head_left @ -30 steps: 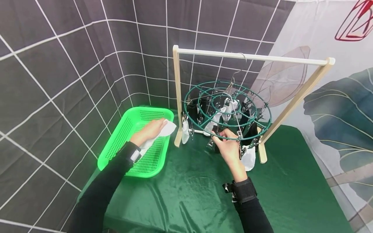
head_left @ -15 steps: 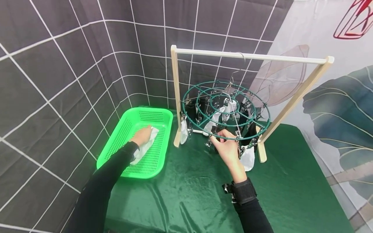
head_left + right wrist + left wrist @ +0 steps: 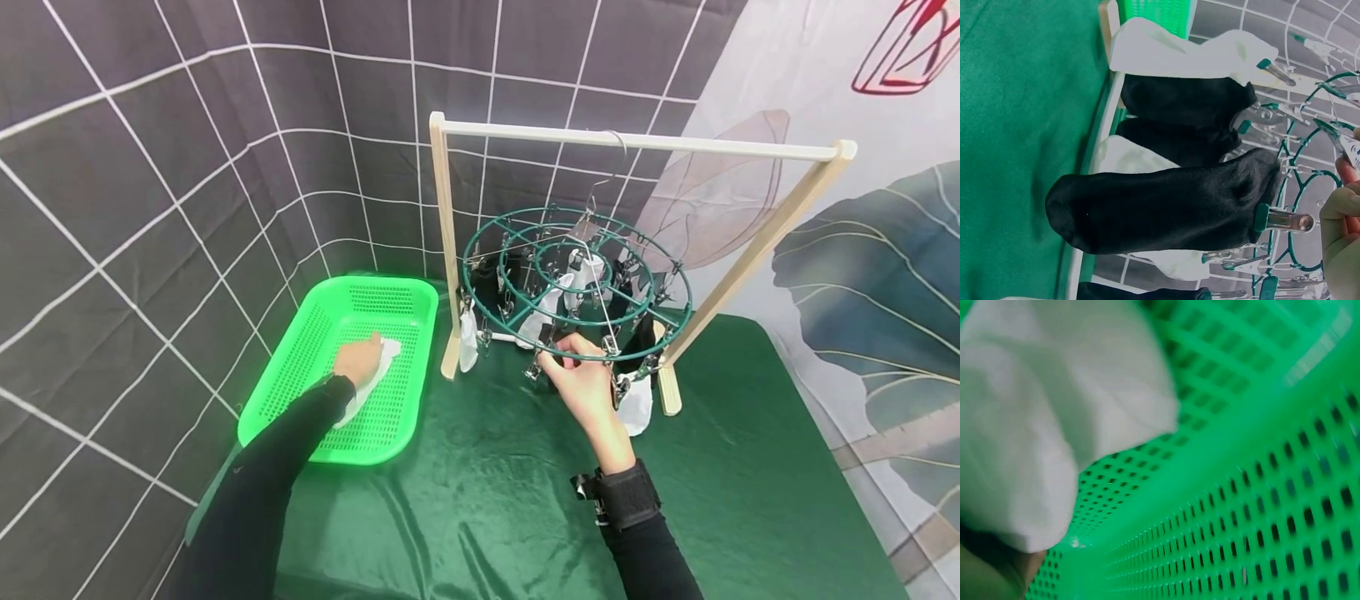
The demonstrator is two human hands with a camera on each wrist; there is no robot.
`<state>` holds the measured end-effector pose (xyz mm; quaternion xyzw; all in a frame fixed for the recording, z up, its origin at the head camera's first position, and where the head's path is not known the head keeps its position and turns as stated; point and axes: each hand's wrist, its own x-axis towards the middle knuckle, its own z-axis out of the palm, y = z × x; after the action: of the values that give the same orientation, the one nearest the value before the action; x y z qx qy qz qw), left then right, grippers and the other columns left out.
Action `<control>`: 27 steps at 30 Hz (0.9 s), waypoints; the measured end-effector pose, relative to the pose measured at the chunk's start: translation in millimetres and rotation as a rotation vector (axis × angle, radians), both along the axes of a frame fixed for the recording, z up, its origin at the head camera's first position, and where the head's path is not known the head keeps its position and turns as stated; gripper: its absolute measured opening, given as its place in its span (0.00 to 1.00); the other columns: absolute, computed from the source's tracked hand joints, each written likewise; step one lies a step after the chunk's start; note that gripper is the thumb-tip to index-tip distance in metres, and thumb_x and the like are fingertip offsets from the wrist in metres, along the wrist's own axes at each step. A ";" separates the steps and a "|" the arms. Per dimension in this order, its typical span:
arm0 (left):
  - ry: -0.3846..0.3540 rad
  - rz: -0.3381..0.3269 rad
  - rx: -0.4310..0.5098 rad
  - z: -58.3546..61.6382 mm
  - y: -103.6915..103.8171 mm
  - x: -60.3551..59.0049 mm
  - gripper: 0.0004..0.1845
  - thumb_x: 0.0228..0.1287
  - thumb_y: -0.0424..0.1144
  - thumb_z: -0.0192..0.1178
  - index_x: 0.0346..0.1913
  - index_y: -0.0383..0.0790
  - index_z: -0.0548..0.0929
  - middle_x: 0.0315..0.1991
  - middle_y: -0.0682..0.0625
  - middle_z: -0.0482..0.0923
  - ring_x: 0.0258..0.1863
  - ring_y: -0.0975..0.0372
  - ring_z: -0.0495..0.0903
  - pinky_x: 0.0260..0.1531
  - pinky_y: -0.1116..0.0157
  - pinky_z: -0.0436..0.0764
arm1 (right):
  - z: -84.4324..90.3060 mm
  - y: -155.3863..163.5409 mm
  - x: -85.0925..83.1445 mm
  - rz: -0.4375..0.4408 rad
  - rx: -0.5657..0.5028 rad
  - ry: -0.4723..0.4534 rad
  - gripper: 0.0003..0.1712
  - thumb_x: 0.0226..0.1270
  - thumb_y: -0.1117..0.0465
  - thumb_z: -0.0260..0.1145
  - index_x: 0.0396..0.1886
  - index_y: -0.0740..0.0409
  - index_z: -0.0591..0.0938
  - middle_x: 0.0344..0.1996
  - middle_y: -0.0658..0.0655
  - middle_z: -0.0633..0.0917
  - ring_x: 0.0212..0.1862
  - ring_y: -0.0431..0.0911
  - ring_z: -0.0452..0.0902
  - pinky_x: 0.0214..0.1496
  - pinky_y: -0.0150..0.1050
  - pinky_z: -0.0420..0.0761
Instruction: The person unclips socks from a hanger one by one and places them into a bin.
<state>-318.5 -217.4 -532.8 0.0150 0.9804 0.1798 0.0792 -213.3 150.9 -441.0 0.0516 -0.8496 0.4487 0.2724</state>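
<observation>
Green cloth point(image 3: 495, 500) underlies a green plastic basket point(image 3: 412, 392), where the left hand point(image 3: 357, 360), grip unclear, seemingly arranges a white fabric sock point(image 3: 377, 373), smoothing likely due next. Right of the basket, the right hand point(image 3: 583, 387) pinches a green-tipped clip point(image 3: 1338, 134).

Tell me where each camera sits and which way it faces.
Head: worn on the head, facing forward and down at the green basket and clip hanger; left hand, right hand and black sleeves show.
Left wrist: on that wrist, facing into the basket past a white sock; left hand partly shows.
Right wrist: on that wrist, facing hanging socks; right hand at the edge.
Head and left wrist share the white sock.
</observation>
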 end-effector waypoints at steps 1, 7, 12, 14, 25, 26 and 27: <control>0.005 0.019 0.019 -2.6 -1.0 0.2 0.32 0.83 0.47 0.30 0.49 0.22 0.80 0.37 0.27 0.83 0.44 0.36 0.84 0.48 0.45 0.82 | 0.3 0.0 0.0 0.005 -0.002 0.001 0.11 0.51 0.64 0.74 0.22 0.61 0.78 0.15 0.47 0.67 0.23 0.43 0.66 0.27 0.32 0.63; -0.073 0.205 0.193 -12.6 -1.4 -0.1 0.41 0.82 0.56 0.27 0.47 0.23 0.84 0.48 0.23 0.82 0.53 0.35 0.81 0.56 0.45 0.78 | 1.6 0.8 -1.1 0.024 0.001 0.022 0.11 0.52 0.65 0.74 0.23 0.62 0.78 0.15 0.46 0.67 0.22 0.43 0.65 0.28 0.31 0.63; -0.082 0.192 0.187 -21.0 -1.0 -1.9 0.41 0.81 0.56 0.24 0.57 0.24 0.80 0.56 0.23 0.78 0.59 0.34 0.78 0.61 0.44 0.76 | 1.0 1.0 -0.4 0.013 0.012 0.018 0.10 0.51 0.64 0.73 0.23 0.63 0.79 0.14 0.46 0.67 0.23 0.44 0.67 0.29 0.32 0.65; -0.095 0.210 0.209 -22.0 -1.1 0.0 0.42 0.81 0.58 0.23 0.61 0.24 0.78 0.59 0.23 0.76 0.61 0.34 0.76 0.63 0.44 0.74 | 1.0 0.4 0.5 0.006 0.015 0.009 0.10 0.51 0.64 0.73 0.24 0.63 0.79 0.14 0.46 0.67 0.24 0.44 0.67 0.30 0.33 0.65; -0.137 0.276 0.276 -23.2 -1.1 2.7 0.44 0.79 0.60 0.22 0.66 0.24 0.72 0.63 0.23 0.73 0.64 0.34 0.73 0.64 0.44 0.74 | 3.3 -0.5 3.6 -0.009 0.002 -0.022 0.08 0.54 0.63 0.74 0.26 0.61 0.81 0.15 0.51 0.71 0.26 0.43 0.67 0.32 0.32 0.65; -0.139 0.274 0.272 -24.0 -1.6 2.1 0.44 0.79 0.61 0.21 0.67 0.24 0.72 0.63 0.23 0.72 0.65 0.34 0.73 0.64 0.45 0.73 | 3.2 -0.2 3.6 -0.008 0.002 -0.028 0.08 0.54 0.63 0.74 0.27 0.61 0.82 0.15 0.51 0.71 0.26 0.42 0.67 0.32 0.32 0.65; -0.140 0.265 0.265 -24.7 -2.3 1.5 0.45 0.79 0.61 0.21 0.67 0.25 0.72 0.63 0.23 0.73 0.64 0.34 0.73 0.64 0.45 0.73 | 3.3 0.1 3.7 -0.009 0.003 -0.033 0.08 0.55 0.63 0.74 0.27 0.61 0.82 0.15 0.51 0.71 0.26 0.42 0.67 0.32 0.32 0.65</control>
<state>-317.0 -219.7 -557.5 -0.1166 0.9336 0.3168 0.1198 -209.6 151.0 -437.7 0.0409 -0.8550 0.4468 0.2600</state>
